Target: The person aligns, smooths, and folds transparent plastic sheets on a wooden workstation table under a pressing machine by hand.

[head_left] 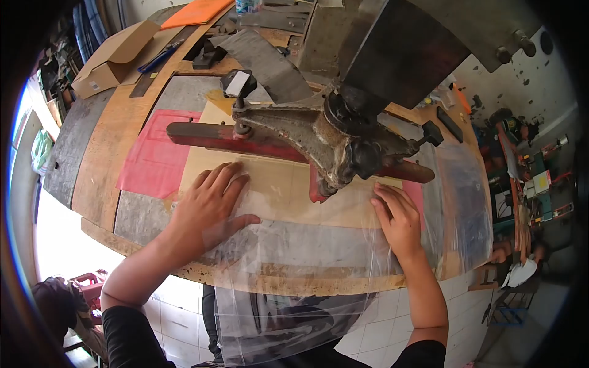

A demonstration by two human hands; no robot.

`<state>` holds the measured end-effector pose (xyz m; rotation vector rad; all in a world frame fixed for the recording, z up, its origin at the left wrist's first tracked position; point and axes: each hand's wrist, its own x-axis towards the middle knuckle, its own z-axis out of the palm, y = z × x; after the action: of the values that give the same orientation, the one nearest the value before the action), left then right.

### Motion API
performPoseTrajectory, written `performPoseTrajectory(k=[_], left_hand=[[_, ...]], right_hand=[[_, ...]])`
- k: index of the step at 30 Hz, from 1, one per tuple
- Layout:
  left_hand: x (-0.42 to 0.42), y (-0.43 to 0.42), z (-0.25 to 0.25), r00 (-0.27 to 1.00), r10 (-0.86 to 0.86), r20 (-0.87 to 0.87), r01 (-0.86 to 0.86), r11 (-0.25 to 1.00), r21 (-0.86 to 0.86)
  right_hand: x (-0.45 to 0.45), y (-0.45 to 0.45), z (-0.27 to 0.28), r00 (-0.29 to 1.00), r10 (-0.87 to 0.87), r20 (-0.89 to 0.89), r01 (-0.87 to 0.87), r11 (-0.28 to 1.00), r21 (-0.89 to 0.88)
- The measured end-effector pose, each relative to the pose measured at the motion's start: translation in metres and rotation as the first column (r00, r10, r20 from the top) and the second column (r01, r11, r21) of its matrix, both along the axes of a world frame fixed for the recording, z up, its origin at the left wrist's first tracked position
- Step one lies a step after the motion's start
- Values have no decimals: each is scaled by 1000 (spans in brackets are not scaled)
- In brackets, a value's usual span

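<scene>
A clear plastic sheet (294,245) lies over the table's front edge and hangs down towards my body. My left hand (211,205) rests on its left side, fingers spread over the tan board (282,190). At the sheet's right side, my right hand (399,218) has its thumb and fingertips close together at the board's edge; whether they pinch the plastic is too small to tell. Just beyond both hands, a long red bar (270,140) hangs under a worn metal press head (343,132), across the board. A red sheet (153,153) lies under the board's left part.
An open cardboard box (116,58) and an orange folder (193,12) are at the back left. Dark knobs stick up from the press. More clear plastic (463,208) lies at the table's right. Another person (521,270) is at the far right, beside machinery.
</scene>
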<state>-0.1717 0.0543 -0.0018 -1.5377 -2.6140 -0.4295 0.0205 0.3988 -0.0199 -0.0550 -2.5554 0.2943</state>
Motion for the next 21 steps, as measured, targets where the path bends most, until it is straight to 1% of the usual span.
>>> performPoseTrajectory(k=[5, 8, 9, 10, 12, 14, 16, 21], left_hand=[[-1, 2, 0, 1000, 5, 7, -5, 1000, -13], [-2, 0, -6, 1000, -6, -20, 6, 1000, 14], [-2, -1, -4, 999, -18, -36, 18, 1000, -9], [0, -1, -4, 999, 5, -41, -6, 1000, -21], [0, -2, -6, 995, -29, -99, 25, 999, -47], [0, -2, -8, 994, -20, -107, 13, 998, -65], [1, -2, -9, 994, -34, -104, 28, 998, -52], [0, -3, -11, 994, -28, -109, 21, 998, -66]], right_hand=[[-1, -4, 4, 1000, -23, 2, 23, 997, -80], [-1, -5, 4, 999, -51, 13, 52, 994, -94], [-1, -6, 5, 999, -34, 8, 35, 994, -102], [0, -7, 6, 999, -46, 13, 47, 994, -93], [-2, -9, 6, 999, -31, 9, 32, 995, -98], [-1, -8, 7, 998, -56, 36, 59, 994, -92], [-2, -5, 5, 999, -32, 42, 35, 995, -90], [0, -2, -1, 998, -43, 39, 48, 992, -121]])
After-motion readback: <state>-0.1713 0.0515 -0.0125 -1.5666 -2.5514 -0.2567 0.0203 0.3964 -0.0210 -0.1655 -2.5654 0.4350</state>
